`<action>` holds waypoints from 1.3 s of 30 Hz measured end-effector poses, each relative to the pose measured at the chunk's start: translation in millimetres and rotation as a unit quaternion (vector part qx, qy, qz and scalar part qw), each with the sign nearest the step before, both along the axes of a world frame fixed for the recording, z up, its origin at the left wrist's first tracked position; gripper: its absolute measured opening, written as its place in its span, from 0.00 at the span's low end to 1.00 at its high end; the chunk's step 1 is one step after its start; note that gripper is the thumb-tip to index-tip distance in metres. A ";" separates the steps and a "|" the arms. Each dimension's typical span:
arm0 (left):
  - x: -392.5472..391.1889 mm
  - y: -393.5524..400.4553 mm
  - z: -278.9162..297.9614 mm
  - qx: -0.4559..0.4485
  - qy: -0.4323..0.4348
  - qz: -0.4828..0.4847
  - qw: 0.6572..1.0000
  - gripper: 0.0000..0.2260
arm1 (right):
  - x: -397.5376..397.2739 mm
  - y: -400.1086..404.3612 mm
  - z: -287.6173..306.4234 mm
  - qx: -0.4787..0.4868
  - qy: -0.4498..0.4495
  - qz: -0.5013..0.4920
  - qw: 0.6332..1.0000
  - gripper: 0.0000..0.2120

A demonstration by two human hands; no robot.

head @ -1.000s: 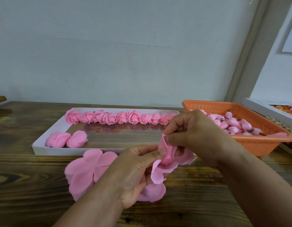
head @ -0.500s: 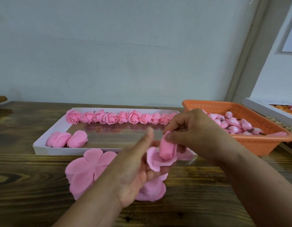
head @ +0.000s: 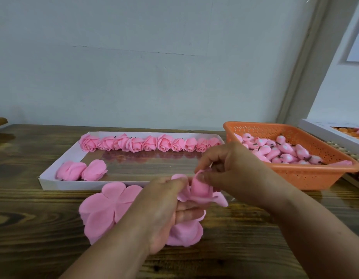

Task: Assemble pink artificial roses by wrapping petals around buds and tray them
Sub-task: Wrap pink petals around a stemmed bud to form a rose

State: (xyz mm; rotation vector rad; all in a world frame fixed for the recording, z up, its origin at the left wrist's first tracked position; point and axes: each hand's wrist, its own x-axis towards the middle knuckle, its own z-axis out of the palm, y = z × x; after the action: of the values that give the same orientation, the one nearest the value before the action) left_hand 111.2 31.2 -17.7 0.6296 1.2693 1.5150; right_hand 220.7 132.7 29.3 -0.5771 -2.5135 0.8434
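My left hand [head: 164, 210] and right hand [head: 233, 170] both pinch petals round a bud [head: 199, 187] above the bench [head: 33, 228], before a tray [head: 59, 185] of roses [head: 148, 143].

no text, label, brand or number could be read anywhere (the framed sheet [head: 357, 39] on the right wall was cut off).

My two bare forearms reach in from the bottom edge and meet in the middle. My left hand [head: 162, 210] is turned palm inward, thumb up, fingers curled round the base of a half-made rose [head: 200, 190]. My right hand [head: 233, 170] arches over from the right, thumb and forefinger pinching its top, the other fingers bent.
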 end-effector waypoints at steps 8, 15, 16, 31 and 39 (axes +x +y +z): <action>-10.6 0.8 5.9 -0.024 -0.046 -0.072 0.996 0.16 | -0.1 -7.0 2.6 0.006 -0.013 0.048 0.999 0.07; -4.9 2.2 3.7 0.005 -0.120 -0.035 0.992 0.15 | -5.8 -4.7 0.4 0.061 -0.011 -0.010 0.998 0.12; -3.7 1.5 3.6 0.015 -0.145 -0.021 0.989 0.14 | -5.0 -3.5 0.0 0.056 0.000 -0.019 0.998 0.13; 16.8 8.1 -10.6 0.095 -0.234 0.178 0.951 0.07 | -3.8 -2.1 -1.0 0.040 0.139 -0.091 0.985 0.11; 18.2 8.2 -9.8 0.100 -0.162 0.216 0.958 0.05 | -2.5 -3.2 4.2 0.028 0.127 -0.087 0.988 0.09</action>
State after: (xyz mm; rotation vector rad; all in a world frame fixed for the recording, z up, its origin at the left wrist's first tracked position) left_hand 129.3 39.4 -27.5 0.2144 1.0470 2.0312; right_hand 218.2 129.4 33.5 -0.6177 -2.2132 0.7304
